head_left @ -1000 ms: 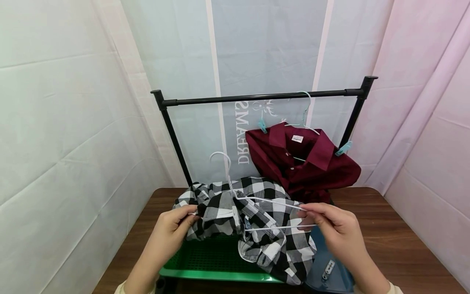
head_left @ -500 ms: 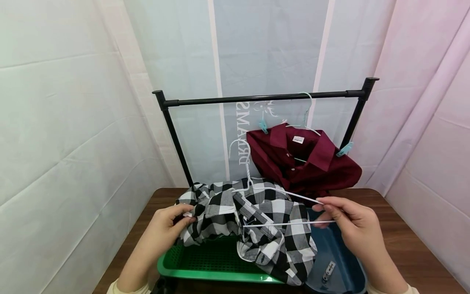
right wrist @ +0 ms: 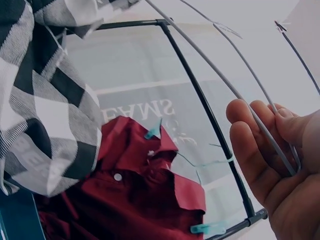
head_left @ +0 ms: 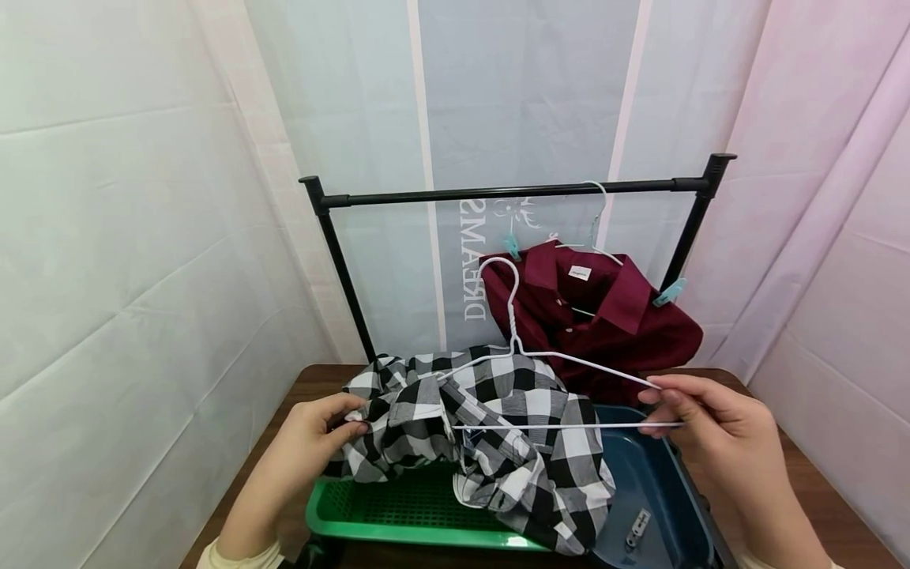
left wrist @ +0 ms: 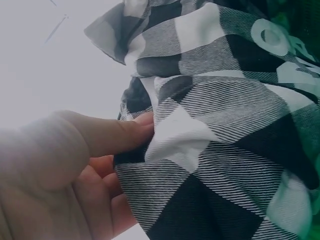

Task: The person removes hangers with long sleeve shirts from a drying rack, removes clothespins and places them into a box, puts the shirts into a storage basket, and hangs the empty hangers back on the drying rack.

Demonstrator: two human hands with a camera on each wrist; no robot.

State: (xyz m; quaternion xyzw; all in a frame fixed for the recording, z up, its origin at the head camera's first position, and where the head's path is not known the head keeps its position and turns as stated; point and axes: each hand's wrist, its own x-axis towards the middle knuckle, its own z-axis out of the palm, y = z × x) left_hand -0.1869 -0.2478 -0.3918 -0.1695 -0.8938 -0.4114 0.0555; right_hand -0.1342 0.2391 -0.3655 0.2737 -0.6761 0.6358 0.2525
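Observation:
A black-and-white checked shirt [head_left: 572, 458] lies bunched over a green basket [head_left: 426, 533]. My left hand [head_left: 306, 442] pinches the fabric at the shirt's left side; in the left wrist view the thumb [left wrist: 117, 132] presses on the checked cloth. A white wire hanger [head_left: 513, 320] stands hook up, its left part running in under the shirt's collar and out of sight. With my right hand [head_left: 728, 431] I hold the hanger's bare right end, the fingers curled about the wire in the right wrist view.
Behind, a maroon shirt [head_left: 604, 340] hangs by a pale green hanger from a black rack [head_left: 455, 194], with light-blue clips [head_left: 670, 292] at its shoulders. A dark blue tray [head_left: 661, 482] holding a small clip [head_left: 637, 528] sits right of the basket on the wooden table [head_left: 718, 383].
My right hand has moved right, drawing the hanger with it; the hook has shifted right and up, and more wire shows. My left hand has edged slightly left with the shirt's fabric.

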